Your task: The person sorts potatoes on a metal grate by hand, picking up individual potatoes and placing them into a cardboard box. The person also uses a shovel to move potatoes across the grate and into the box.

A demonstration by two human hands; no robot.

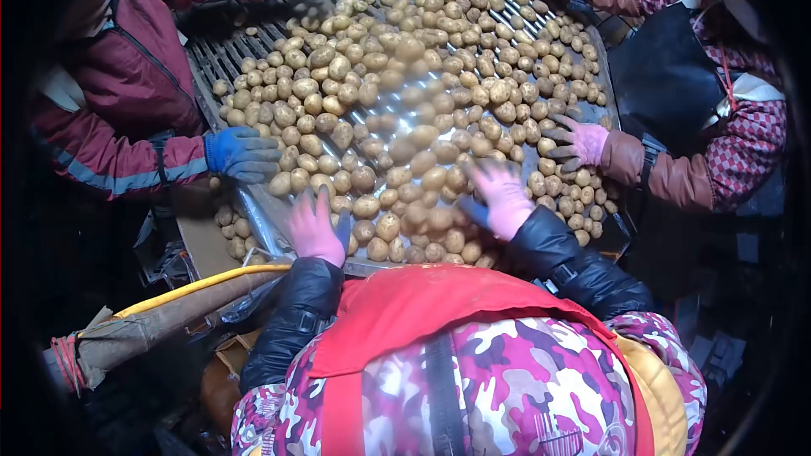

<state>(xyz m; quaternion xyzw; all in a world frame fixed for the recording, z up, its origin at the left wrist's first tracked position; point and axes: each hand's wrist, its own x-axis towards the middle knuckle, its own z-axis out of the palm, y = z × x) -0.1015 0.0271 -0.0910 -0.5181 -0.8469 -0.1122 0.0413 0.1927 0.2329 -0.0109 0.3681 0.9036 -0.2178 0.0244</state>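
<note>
Many potatoes (388, 226) cover a slatted metal sorting table (410, 118) in front of me. My left hand (316, 228), in a pink glove with a dark thumb, lies at the near left edge of the pile, fingers apart and touching potatoes. Farther right, my right hand (500, 196) in a matching glove reaches over the near side of the pile. Its fingers are spread and somewhat blurred, and the fingertips overlap potatoes. Neither palm holds a potato that I can see.
On the left, a person's blue gloves (242, 154) rest among potatoes. Across on the right, another person's pink glove (581, 142) lies on the pile. A wrapped pole with a yellow hose (198, 287) juts in at lower left. Cardboard (207, 241) stands beside the table.
</note>
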